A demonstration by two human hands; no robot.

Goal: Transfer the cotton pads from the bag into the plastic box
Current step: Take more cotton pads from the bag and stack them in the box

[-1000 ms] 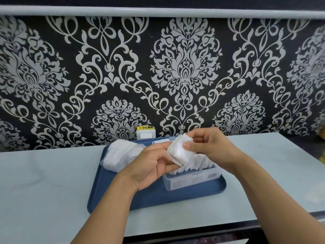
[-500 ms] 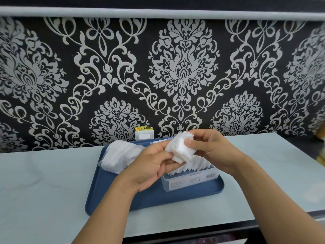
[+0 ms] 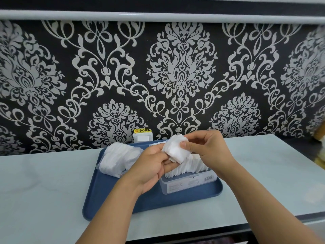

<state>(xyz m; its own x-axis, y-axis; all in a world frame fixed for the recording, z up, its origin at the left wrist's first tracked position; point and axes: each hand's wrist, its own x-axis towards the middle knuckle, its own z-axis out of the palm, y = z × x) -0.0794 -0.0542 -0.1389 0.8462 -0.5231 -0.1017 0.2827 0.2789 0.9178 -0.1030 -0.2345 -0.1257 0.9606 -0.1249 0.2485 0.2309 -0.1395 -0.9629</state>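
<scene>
Pale marble countertop (image 3: 44, 182) below black damask wallpaper (image 3: 179, 76) bears a blue tray (image 3: 158, 201), where the bag (image 3: 119, 159) of cotton lies left of the plastic box (image 3: 190, 182), packed with upright pads, while left hand (image 3: 149, 166) and right hand (image 3: 209, 150) together pinch a stack of cotton pads (image 3: 175, 150) above the box.

The tray (image 3: 151, 201) is dark blue. On it, the cotton pads (image 3: 176, 152) are white and the plastic box (image 3: 190, 184) is clear. Behind the tray, the wallpaper (image 3: 179, 76) is black with a grey damask pattern; the counter (image 3: 44, 191) under it is pale blue-grey.
</scene>
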